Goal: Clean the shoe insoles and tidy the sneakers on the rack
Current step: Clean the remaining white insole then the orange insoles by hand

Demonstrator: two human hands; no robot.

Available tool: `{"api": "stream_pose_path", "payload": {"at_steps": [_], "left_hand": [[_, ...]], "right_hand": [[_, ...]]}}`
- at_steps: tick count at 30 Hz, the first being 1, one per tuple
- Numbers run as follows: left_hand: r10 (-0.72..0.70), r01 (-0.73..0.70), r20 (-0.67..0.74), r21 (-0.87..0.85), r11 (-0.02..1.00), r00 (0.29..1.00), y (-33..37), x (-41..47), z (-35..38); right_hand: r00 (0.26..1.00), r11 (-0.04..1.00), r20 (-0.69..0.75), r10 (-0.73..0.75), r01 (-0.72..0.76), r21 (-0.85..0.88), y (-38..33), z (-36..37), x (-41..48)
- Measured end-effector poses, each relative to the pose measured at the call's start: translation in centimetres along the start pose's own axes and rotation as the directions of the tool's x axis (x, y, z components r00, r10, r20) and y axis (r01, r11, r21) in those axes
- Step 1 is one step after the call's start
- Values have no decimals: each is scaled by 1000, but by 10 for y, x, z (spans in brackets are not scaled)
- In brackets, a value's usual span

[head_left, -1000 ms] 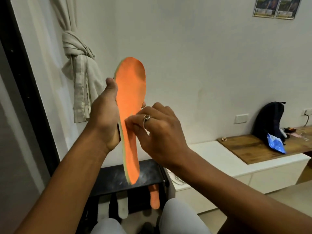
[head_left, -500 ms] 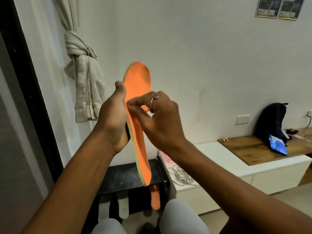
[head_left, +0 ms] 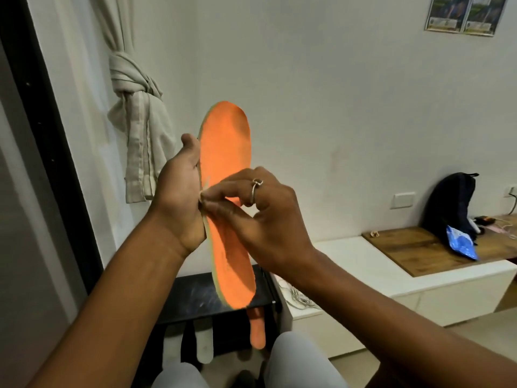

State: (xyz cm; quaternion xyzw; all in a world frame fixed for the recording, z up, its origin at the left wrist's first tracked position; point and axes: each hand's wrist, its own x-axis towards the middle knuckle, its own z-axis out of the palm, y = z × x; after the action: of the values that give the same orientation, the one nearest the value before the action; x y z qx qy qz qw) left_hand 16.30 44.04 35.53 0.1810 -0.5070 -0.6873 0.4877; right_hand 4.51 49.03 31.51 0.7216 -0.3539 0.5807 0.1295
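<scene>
An orange insole (head_left: 226,147) stands upright above the black rack (head_left: 195,301), its left edge gripped by the left hand (head_left: 179,197) while the right hand (head_left: 265,219) pinches that same edge; a second insole (head_left: 257,331) shows beneath the rack's top.

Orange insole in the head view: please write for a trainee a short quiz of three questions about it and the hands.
1. Which hand holds the orange insole in the air by its edge, the left hand or the right hand?
2. What does the right hand do? A) It pinches at the insole's edge. B) It rests on the black rack. C) It grips the backpack.
3. True or false: the right hand wears a ring.
Key: 1 left hand; 2 A; 3 true.
</scene>
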Motion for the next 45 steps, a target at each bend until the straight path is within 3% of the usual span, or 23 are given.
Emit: {"api": "stream_pose_path", "payload": {"at_steps": [3,12,18,22,24,28,30,35,41,45], "left_hand": [[-22,23,12,-30,999,1000,-5,-1,5],[29,-37,67,116,993,997,-17,1,8],[34,-35,35,31,999,999,-12,1,7],[50,-54,41,104,993,998,-14,1,6],[32,-35,30,104,994,999,-16,1,8],[20,-20,20,20,1000,1000,-9,0,8],[17,-18,11,20,1000,1000,-7,-1,8],[-7,6,26,19,1000,1000,-9,1,7],[-21,3,100,174,985,995,-11,-1,6],[17,-23,42,151,988,999,-21,-2,16]], "right_hand": [[996,990,-34,-84,79,-118,13,-4,18],[951,941,-308,33,-133,-311,61,-14,86],[984,936,-121,-132,83,-343,49,-4,45],[973,905,-209,-94,-4,-425,66,-16,57],[979,899,-182,-96,7,-437,65,-18,52],[980,892,31,-196,192,-409,47,-14,17],[976,889,57,-212,216,-404,48,-15,10],[988,919,-47,-145,117,-377,54,-15,12],[997,962,-75,13,-33,-270,51,-12,16],[981,981,-142,132,-149,-121,39,-12,26]]}}
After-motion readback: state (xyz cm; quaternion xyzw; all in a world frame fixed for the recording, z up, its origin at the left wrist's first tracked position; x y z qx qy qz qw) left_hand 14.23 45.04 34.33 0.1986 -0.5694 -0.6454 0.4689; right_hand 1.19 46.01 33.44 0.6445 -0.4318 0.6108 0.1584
